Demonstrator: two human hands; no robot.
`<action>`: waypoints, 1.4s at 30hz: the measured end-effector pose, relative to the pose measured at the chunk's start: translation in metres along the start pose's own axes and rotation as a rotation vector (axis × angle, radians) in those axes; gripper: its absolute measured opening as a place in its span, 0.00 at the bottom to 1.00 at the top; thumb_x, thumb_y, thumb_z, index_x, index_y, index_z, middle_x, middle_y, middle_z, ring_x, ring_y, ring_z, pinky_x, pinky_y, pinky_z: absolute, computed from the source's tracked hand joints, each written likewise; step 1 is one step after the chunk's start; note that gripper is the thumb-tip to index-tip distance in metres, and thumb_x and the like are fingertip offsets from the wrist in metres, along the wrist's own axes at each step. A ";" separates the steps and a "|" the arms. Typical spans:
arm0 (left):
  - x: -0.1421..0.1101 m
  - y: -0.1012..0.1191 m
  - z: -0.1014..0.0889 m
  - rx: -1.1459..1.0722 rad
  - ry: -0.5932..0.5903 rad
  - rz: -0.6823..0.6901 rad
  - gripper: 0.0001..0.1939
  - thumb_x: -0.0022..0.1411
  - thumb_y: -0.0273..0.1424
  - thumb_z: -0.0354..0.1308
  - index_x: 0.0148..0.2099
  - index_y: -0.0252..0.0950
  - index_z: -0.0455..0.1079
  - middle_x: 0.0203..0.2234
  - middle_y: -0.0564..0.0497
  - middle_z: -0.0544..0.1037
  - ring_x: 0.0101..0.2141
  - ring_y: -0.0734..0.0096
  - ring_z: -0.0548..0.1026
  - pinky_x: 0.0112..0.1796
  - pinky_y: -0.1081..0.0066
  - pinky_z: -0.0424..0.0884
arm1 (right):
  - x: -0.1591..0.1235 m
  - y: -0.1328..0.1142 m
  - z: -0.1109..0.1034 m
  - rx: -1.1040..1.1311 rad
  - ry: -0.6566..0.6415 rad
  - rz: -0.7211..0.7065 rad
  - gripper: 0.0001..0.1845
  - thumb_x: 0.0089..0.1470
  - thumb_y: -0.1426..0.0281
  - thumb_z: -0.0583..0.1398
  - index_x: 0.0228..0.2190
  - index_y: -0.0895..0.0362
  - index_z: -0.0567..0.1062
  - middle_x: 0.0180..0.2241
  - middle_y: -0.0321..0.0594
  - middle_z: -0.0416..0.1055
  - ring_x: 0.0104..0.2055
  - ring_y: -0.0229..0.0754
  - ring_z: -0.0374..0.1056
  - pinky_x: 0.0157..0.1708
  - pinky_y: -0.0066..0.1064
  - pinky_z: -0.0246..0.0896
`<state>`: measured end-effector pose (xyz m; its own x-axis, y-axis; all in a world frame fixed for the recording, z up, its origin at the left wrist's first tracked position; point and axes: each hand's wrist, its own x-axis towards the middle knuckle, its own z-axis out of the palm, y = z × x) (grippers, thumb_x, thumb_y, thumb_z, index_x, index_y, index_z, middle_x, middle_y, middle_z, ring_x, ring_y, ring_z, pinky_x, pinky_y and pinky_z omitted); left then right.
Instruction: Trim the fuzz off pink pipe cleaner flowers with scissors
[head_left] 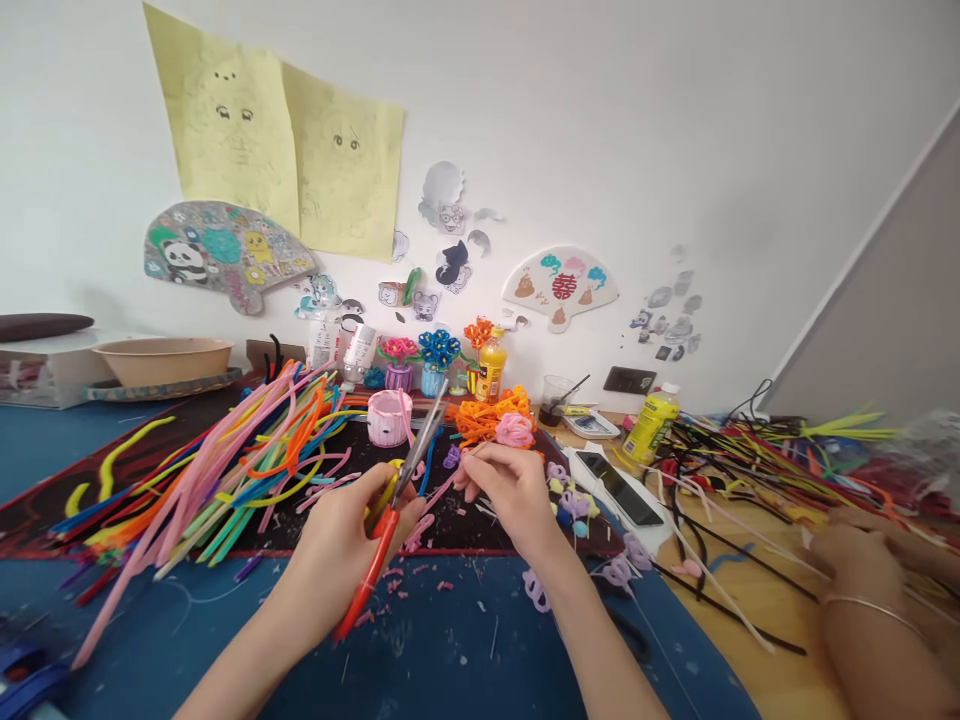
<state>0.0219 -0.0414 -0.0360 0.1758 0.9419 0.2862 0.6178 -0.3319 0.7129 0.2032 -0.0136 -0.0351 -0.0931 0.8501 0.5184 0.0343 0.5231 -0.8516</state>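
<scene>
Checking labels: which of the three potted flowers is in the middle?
The blue-flowered one, with the pink one on its left and the orange one on its right.

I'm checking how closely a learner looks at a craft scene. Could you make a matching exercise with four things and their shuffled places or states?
1. scissors
2. pink pipe cleaner
3. smartphone
4. panda fan

A. on the wall
B. lying flat, screen dark
C. in the left hand
D. pinched by the right hand

Pairs: 1-C, 2-D, 3-B, 4-A
</scene>
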 end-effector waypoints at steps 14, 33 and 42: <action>-0.001 -0.001 -0.003 -0.273 -0.102 0.061 0.20 0.63 0.47 0.42 0.28 0.39 0.60 0.17 0.57 0.63 0.20 0.74 0.63 0.25 0.73 0.60 | 0.000 -0.005 -0.001 0.077 0.044 -0.051 0.08 0.53 0.68 0.61 0.25 0.56 0.78 0.20 0.34 0.70 0.21 0.36 0.65 0.24 0.28 0.62; -0.008 0.003 -0.002 0.782 0.078 0.006 0.20 0.63 0.47 0.42 0.26 0.41 0.61 0.18 0.51 0.75 0.26 0.58 0.76 0.24 0.72 0.46 | 0.001 -0.004 -0.006 -0.143 -0.062 -0.208 0.18 0.56 0.66 0.58 0.17 0.56 0.74 0.18 0.36 0.68 0.25 0.38 0.65 0.26 0.29 0.62; -0.009 0.010 -0.003 0.711 0.046 -0.012 0.23 0.60 0.54 0.43 0.28 0.41 0.62 0.21 0.53 0.76 0.27 0.60 0.77 0.23 0.71 0.46 | 0.000 0.001 -0.006 -0.059 -0.089 -0.141 0.14 0.55 0.60 0.60 0.29 0.56 0.81 0.20 0.37 0.69 0.23 0.38 0.64 0.25 0.29 0.62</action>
<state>0.0244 -0.0538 -0.0297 0.1430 0.9370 0.3186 0.9726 -0.1927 0.1303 0.2093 -0.0125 -0.0358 -0.1885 0.7605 0.6214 0.0732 0.6419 -0.7633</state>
